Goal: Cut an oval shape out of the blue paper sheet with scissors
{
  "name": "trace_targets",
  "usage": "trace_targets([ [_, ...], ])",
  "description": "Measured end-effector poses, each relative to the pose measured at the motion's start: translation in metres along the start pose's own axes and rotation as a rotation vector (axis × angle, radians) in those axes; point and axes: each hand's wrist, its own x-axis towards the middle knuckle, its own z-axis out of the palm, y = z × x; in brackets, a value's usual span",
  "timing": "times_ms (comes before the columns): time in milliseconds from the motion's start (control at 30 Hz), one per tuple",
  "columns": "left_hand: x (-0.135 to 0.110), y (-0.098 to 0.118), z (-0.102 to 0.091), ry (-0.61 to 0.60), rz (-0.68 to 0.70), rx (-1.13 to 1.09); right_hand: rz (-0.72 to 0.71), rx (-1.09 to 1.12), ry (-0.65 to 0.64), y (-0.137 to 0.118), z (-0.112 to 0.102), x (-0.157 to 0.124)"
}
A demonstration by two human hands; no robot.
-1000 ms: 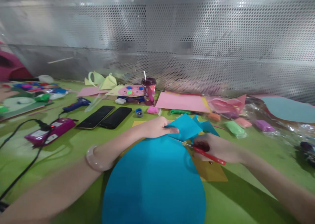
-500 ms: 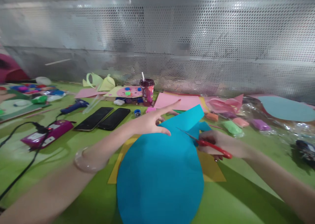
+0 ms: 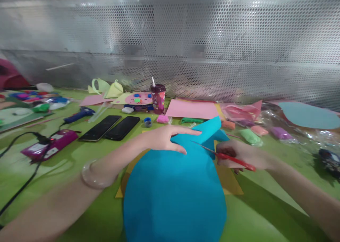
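A large blue paper sheet with a rounded outline lies in front of me, its far strip lifted and slanting up to the right. My left hand rests on the sheet's far left part, thumb and index finger stretched apart. Around the red handles of a pair of scissors my right hand is closed. The scissor blades point left across the blue paper, at the base of the raised strip. Beneath the blue sheet lies a yellow sheet, mostly covered.
Two black phones, a glue gun and a purple power strip with a black cable lie left. A drink cup and pink paper stand behind. Clay packets lie right. A perforated metal panel closes the back.
My left index finger has come down onto the blue strip and reaches further right. The strip sits slightly lower. My right hand and the scissors have shifted a little to the right.
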Motion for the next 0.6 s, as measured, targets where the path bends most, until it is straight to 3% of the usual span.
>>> trace_targets([
  [467, 0.002, -0.002, 0.001, -0.098, 0.023, -0.023, -0.044, -0.031, -0.01, -0.008, 0.004, 0.003],
  [600, 0.003, -0.002, 0.004, -0.124, 0.037, -0.033, 0.043, -0.015, -0.037, -0.012, 0.005, 0.002],
])
